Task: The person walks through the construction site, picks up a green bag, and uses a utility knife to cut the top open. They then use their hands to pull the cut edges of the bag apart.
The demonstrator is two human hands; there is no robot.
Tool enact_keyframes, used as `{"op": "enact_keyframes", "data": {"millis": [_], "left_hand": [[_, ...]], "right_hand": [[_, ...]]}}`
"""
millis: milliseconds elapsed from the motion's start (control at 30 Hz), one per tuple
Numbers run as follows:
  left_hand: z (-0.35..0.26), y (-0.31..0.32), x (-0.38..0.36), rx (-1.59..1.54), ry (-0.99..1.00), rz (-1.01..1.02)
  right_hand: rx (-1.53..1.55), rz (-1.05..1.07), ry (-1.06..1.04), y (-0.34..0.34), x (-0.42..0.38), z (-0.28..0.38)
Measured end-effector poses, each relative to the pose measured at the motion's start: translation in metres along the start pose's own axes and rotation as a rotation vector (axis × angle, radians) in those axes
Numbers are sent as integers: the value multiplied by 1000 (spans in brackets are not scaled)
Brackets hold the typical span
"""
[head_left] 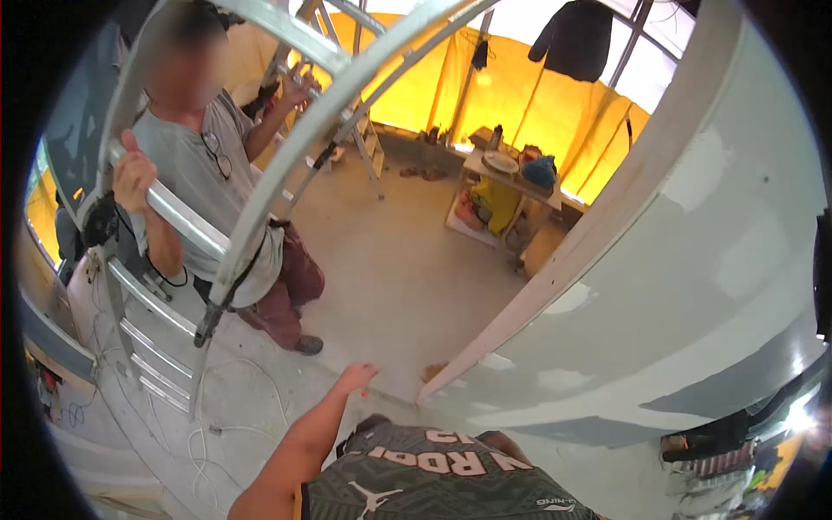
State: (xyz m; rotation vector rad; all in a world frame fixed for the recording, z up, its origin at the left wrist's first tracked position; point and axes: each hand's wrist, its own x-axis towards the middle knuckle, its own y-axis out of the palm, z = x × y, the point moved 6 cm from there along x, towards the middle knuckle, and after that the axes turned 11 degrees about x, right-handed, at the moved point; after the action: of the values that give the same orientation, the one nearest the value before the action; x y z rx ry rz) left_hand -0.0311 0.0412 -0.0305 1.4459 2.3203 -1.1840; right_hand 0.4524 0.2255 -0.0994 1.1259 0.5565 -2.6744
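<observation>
My left hand point(356, 378) hangs low beside my body, empty, with its fingers loose and pointing toward the floor. It is close to the lower end of a pale wooden edge strip point(555, 269) that runs along a large curved grey-white panel point(711, 260), without touching it. My right hand is out of sight. My dark printed shirt point(433, 477) fills the bottom of the view.
Another person in a grey T-shirt point(195, 173) and maroon trousers stands at left, gripping an aluminium ladder point(173, 217) with both hands. White cables point(208, 433) trail on the concrete floor. Behind are a yellow tarp wall point(520, 104), a cluttered table point(503, 173) and a hanging black jacket point(576, 39).
</observation>
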Motion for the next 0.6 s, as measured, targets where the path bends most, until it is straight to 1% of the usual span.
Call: {"op": "enact_keyframes", "data": {"millis": [33,67,100,133,167,200,233,267,300,333,367,400,433,467,500,567,600], "left_hand": [[-5,26,-12,-13,-3,36],[-45,44,-9,-130,97,62],[-49,-48,61,-120,238,-7],[-48,-71,65,-82,251,3],[-59,-31,62,-119,260,56],[-103,46,58,-194,275,121],[-128,55,73,-159,261,209],[-134,65,75,-115,221,302],[-143,75,76,-104,232,324],[-148,93,84,-24,170,427],[-149,96,93,70,98,511],[-149,95,108,99,88,502],[-157,121,131,161,199,553],[-165,130,147,248,306,596],[-181,125,150,277,305,603],[-250,104,166,81,181,531],[-274,100,185,46,196,555]], "right_hand": [[106,-106,122,9,-49,-15],[209,-224,238,13,-93,-28],[347,-387,197,-3,30,-1],[504,-479,243,30,55,7],[585,-528,295,58,10,-27],[614,-619,404,56,-94,-79],[724,-812,374,52,-115,-70],[790,-829,423,70,-124,-77],[845,-850,479,84,-141,-86],[859,-865,485,91,-152,-77],[1124,-1086,522,103,-161,-69],[1401,-1284,553,115,-165,-59],[1400,-1295,557,105,-179,-58],[1377,-1550,517,100,-188,-60],[1345,-1804,485,103,-199,-58],[1327,-2141,351,88,-218,-49],[1267,-2260,308,78,-227,-50]]}}
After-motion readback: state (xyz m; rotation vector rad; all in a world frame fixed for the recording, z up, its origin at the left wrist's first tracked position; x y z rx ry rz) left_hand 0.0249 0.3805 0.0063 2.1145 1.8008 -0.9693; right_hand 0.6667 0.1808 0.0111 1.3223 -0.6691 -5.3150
